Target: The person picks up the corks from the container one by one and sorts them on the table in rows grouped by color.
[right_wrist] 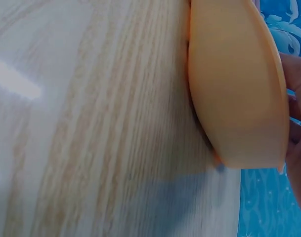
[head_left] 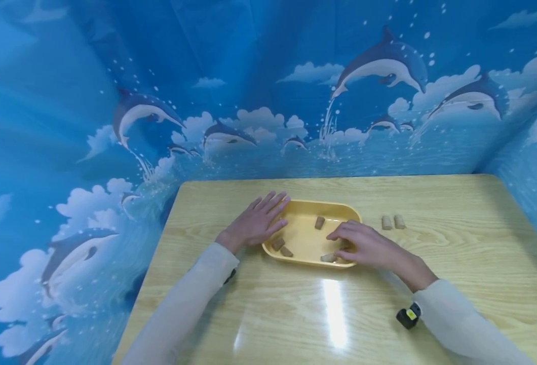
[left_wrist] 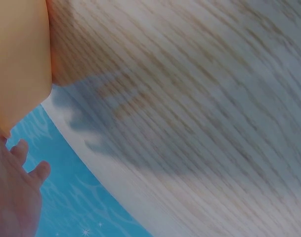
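Note:
A shallow yellow tray (head_left: 298, 259) stands on the table, with several small brown cork-like pieces inside. One piece (head_left: 319, 222) lies near the tray's far side, two are together at the near left, and a paler piece (head_left: 329, 257) is at the near right. My left hand (head_left: 259, 220) lies over the tray's left end with its fingers straight. Over the right end is my right hand (head_left: 364, 246), its thumb and forefinger spread apart, the thumb close beside the paler piece. The area under its palm is partly hidden. Both wrist views show mostly the tray's outer wall (right_wrist: 234, 89).
Two more cork-like pieces (head_left: 393, 222) stand side by side on the wood-grain table (head_left: 455, 243), right of the tray. A blue dolphin-print sheet (head_left: 250, 76) hangs behind the table and along its sides. Light glares off the tabletop in front of the tray.

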Available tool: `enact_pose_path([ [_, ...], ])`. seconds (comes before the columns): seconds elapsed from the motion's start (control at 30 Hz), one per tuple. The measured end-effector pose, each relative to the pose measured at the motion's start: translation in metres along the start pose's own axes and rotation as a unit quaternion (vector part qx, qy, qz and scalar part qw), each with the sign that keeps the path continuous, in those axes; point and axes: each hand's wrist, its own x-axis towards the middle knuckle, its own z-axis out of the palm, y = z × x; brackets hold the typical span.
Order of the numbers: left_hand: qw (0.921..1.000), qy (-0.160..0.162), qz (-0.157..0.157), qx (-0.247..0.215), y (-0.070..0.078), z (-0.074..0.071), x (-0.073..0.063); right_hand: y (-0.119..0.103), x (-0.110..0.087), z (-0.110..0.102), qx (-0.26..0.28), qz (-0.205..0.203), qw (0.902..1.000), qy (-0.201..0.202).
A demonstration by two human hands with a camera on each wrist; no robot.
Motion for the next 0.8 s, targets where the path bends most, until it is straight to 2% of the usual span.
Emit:
enact_pose_path([
  [0.33, 1.0, -0.002, -0.004, 0.004, 0.0, 0.001, -0.001, -0.004, 0.013, 0.0, -0.034, -0.014, 0.9973, -0.064],
  [0.63, 1.0, 0.0, -0.002, -0.001, 0.0, 0.001, -0.001, -0.007, 0.03, 0.002, -0.088, -0.035, 0.9878, -0.124],
  [0.8, 1.0, 0.003, 0.0, -0.002, 0.0, 0.0, 0.0, -0.006, 0.033, 0.005, -0.089, -0.04, 0.9873, -0.126],
])
